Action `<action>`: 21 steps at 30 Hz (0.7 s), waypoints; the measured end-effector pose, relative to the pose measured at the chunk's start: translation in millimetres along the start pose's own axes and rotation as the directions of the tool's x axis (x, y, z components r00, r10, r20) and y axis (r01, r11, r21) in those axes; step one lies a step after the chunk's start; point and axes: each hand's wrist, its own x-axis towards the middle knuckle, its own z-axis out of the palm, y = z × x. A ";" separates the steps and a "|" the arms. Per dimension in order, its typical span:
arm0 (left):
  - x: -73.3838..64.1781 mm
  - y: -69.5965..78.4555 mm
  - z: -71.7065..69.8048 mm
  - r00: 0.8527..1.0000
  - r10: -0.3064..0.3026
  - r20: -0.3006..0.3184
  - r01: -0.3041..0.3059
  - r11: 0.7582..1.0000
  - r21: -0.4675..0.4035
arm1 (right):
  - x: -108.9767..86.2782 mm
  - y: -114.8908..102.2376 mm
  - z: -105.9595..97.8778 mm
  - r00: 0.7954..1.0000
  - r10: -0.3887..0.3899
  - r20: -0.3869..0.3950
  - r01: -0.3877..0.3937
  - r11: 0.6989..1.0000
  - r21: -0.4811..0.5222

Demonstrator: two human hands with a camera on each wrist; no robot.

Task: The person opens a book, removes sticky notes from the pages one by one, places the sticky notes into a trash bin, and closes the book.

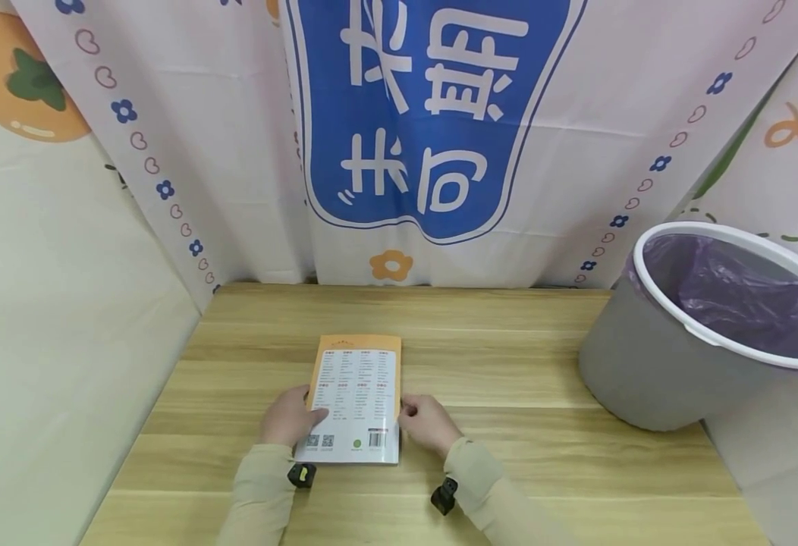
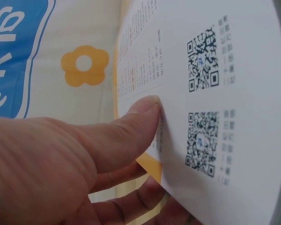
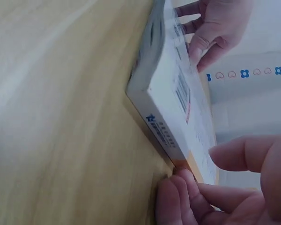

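An orange and white paperback book (image 1: pixel 365 406) lies on the wooden table with its printed back cover up, showing QR codes and a barcode. My left hand (image 1: pixel 290 417) grips its left edge. In the left wrist view the thumb (image 2: pixel 138 119) presses on the cover while the other fingers pass behind the edge, partly hidden. My right hand (image 1: pixel 429 423) is at the spine side. In the right wrist view the bent fingers (image 3: pixel 180 192) touch the spine (image 3: pixel 157 129) low by the tabletop, and the thumb (image 3: pixel 241 153) stands apart from the cover.
A grey bin (image 1: pixel 651 364) with a white rim and purple liner stands at the table's right side. White patterned curtains (image 1: pixel 249 152) hang behind the wooden table (image 1: pixel 508 364), and a pale sheet (image 1: pixel 51 318) covers the left side.
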 end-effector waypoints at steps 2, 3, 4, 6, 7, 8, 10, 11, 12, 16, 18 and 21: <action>-0.1 0.6 0.3 1.000 0.003 0.002 -0.003 1.000 -0.003 | -0.1 -1.3 2.8 1.000 0.028 0.004 -0.028 1.000 -0.011; -0.3 1.0 0.4 1.000 0.004 0.003 -0.004 1.000 -0.005 | 0.0 -2.1 4.0 0.999 0.039 0.001 -0.039 0.999 -0.008; -0.5 1.3 0.5 1.000 0.003 0.002 -0.003 1.000 -0.008 | 0.2 -2.9 5.0 0.999 0.049 -0.002 -0.049 0.999 -0.009; -0.4 1.4 1.2 1.000 0.001 0.005 -0.001 1.000 -0.015 | 0.0 -4.9 6.4 0.998 0.055 -0.019 -0.055 0.998 0.012; -0.4 1.6 1.6 1.000 0.000 0.004 0.000 1.000 -0.014 | -0.2 -5.8 6.9 0.998 0.060 -0.027 -0.060 0.998 0.028; -0.8 2.1 1.8 1.000 -0.002 0.003 0.002 1.000 -0.014 | -0.5 -6.6 7.4 0.997 0.066 -0.032 -0.064 0.997 0.050; -0.4 2.1 2.9 1.000 -0.002 0.002 0.002 1.000 -0.008 | -1.3 -8.2 8.2 0.996 0.077 -0.044 -0.072 0.992 0.100; -0.3 2.6 3.3 1.000 0.003 0.003 -0.003 1.000 0.002 | -1.9 -8.8 8.7 0.995 0.086 -0.046 -0.079 0.989 0.128; -0.1 2.9 3.8 1.000 0.009 0.000 -0.009 1.000 0.012 | -2.3 -9.1 9.3 0.994 0.097 -0.047 -0.089 0.985 0.148; 1.2 5.2 5.2 1.000 0.026 -0.007 -0.025 0.996 0.088 | -3.3 -11.0 10.3 0.991 0.124 -0.047 -0.111 0.971 0.214; 2.4 5.7 6.2 1.000 0.027 -0.011 -0.026 0.993 0.119 | -3.2 -11.7 10.2 0.990 0.135 -0.049 -0.119 0.961 0.248; 3.0 7.0 7.3 1.000 0.021 -0.011 -0.019 0.987 0.160 | -2.1 -11.9 9.4 0.987 0.154 -0.048 -0.132 0.943 0.307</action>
